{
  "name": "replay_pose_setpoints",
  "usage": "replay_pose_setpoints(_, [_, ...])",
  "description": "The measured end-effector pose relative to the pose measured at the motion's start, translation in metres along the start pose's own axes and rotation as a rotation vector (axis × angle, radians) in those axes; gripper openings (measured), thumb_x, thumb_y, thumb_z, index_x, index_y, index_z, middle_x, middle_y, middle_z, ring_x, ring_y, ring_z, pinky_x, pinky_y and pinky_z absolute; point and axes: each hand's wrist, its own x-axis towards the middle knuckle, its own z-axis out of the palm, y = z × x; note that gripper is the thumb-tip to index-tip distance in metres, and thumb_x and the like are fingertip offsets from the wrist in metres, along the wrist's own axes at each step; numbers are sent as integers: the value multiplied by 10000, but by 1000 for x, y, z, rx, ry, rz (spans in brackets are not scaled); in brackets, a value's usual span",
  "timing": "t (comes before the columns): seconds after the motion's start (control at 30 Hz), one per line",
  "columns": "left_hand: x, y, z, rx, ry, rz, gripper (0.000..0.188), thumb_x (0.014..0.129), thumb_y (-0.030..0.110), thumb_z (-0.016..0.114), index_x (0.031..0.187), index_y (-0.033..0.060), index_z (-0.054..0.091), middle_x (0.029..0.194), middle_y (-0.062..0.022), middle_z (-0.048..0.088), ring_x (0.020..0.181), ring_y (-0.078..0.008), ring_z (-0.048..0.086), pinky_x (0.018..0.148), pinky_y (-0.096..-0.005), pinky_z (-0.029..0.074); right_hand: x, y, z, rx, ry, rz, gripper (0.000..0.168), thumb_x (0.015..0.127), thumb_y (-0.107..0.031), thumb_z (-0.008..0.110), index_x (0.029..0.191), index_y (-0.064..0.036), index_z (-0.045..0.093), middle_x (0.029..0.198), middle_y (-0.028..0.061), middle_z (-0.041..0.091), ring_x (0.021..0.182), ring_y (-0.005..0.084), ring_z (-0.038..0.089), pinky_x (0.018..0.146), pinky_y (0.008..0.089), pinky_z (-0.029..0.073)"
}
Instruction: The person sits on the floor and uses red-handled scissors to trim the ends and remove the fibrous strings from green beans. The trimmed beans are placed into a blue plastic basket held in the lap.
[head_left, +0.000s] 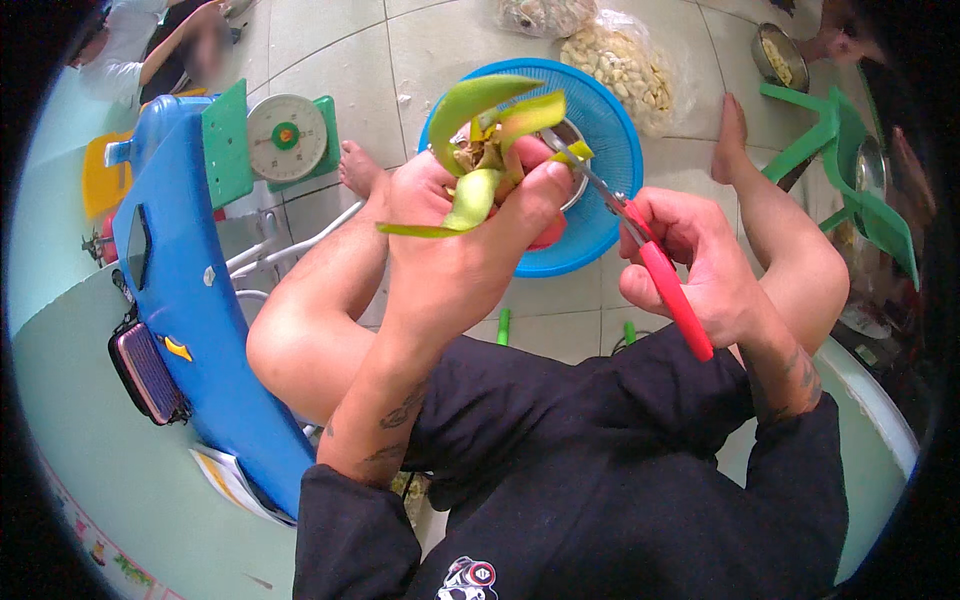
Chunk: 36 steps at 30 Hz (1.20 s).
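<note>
My left hand grips what looks like a dragon fruit, with long curling green scales, a dry brown centre and a patch of red skin below. The hand covers much of its body. My right hand holds red-handled pruning snips. Their metal blades meet a narrow green scale tip beside my left thumb; whether they are cutting it I cannot tell. Beneath both hands stands a round blue plastic basket. A metal bowl's rim shows inside it, partly hidden.
Bagged, peeled garlic cloves lie beyond the basket. To the left are a green dial scale and a blue table bearing a phone and a case. A green plastic stool stands right. Another person sits upper left.
</note>
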Motion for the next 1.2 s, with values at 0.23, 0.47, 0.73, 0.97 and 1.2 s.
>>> replay_pose_setpoints(0.23, [2,-1,-4,-4,-39,23,133,862,108,717,915,-1,665,758,-8,660,651,-48,592,579,-200,474,1,-1,2,34,6,19,300,811,-247,801,861,-58,573,683,-105,422,618,-1,389,547,187,310])
replay_pose_setpoints(0.47, [8,-13,-6,41,-78,164,149,870,93,709,942,-1,619,782,-88,670,675,-130,658,616,-260,565,-1,1,1,-32,43,15,281,820,-237,796,860,-55,585,681,-102,434,615,0,394,535,195,315])
replay_pose_setpoints(0.73, [5,-11,-4,-22,-63,110,137,859,63,700,945,-3,617,796,-41,669,714,-87,627,632,-230,510,-2,-3,3,16,29,10,283,817,-227,796,815,-48,576,667,-94,448,610,6,386,523,205,307])
replay_pose_setpoints(0.97, [7,-7,-4,43,-88,50,129,879,66,690,958,-21,638,798,-42,682,702,-78,632,623,-217,508,-3,1,3,11,52,33,309,811,-257,806,795,-51,576,657,-97,431,601,7,374,513,210,296])
replay_pose_setpoints(1.2, [5,-9,-5,-36,-81,-1,157,884,111,699,960,-16,647,814,-47,691,715,-74,639,630,-211,513,-2,2,3,-37,49,32,321,810,-269,804,800,-51,569,655,-96,425,600,7,374,512,210,295])
